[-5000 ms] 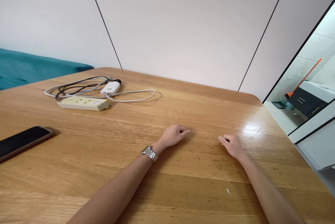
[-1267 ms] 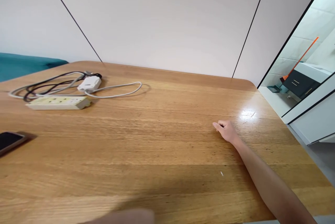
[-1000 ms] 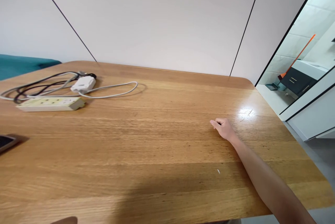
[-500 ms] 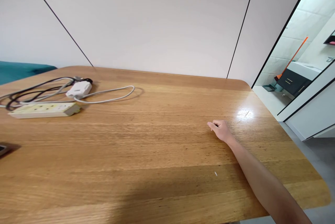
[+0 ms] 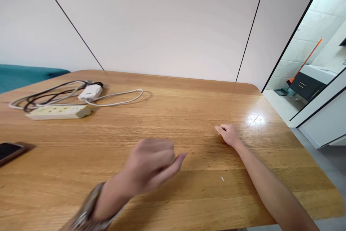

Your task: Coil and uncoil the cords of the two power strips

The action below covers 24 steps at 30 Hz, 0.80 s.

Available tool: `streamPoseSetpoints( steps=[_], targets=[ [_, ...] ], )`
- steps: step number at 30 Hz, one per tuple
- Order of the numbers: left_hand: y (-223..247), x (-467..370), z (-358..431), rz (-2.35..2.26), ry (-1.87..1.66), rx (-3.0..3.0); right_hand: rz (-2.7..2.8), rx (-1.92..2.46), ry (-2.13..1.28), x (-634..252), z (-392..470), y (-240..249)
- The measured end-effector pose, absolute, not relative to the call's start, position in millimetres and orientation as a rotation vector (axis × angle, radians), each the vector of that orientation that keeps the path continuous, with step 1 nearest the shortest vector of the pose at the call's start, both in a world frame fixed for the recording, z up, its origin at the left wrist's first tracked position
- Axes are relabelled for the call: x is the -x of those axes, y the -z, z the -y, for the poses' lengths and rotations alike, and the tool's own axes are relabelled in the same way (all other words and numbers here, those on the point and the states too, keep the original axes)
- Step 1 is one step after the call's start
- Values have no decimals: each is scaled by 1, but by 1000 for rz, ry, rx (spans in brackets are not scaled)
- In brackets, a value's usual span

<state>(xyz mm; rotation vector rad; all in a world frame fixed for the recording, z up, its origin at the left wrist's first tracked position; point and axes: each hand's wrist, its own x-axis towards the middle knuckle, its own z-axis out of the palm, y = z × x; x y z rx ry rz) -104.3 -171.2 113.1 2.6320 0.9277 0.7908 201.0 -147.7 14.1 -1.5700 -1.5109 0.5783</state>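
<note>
My right hand (image 5: 228, 134) is held in a loose fist just over the wooden table (image 5: 173, 112), right of its middle, with its thumb pointing left. A dark gap shows between thumb and curled fingers, and no object is visible there. Blurred by motion, my left hand (image 5: 154, 164) hovers above the front middle of the table. Its fingers are curled under and the thumb sticks out to the right; nothing shows in it. A metal-banded watch (image 5: 90, 209) circles the left wrist. Nearest to both hands is a small white sliver (image 5: 222, 178) on the tabletop.
A phone (image 5: 10, 150) lies at the left edge. Behind it are a power strip (image 5: 59, 112), a white adapter (image 5: 91, 92) and tangled black and white cables (image 5: 116, 104). A white panelled wall (image 5: 173, 25) borders the table's far side; a doorway opens at right.
My left hand has entered from below and now hangs over the front of the table. My right hand keeps its place. The view has turned slightly left, showing more of the phone.
</note>
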Motion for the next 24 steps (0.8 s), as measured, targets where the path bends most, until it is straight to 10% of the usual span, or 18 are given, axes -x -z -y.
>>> streamPoseSetpoints(
  steps=[24],
  targets=[
    [-42,59,82,-1287,-170,-2559,1498,1632,-542,-196,147,-14]
  ],
)
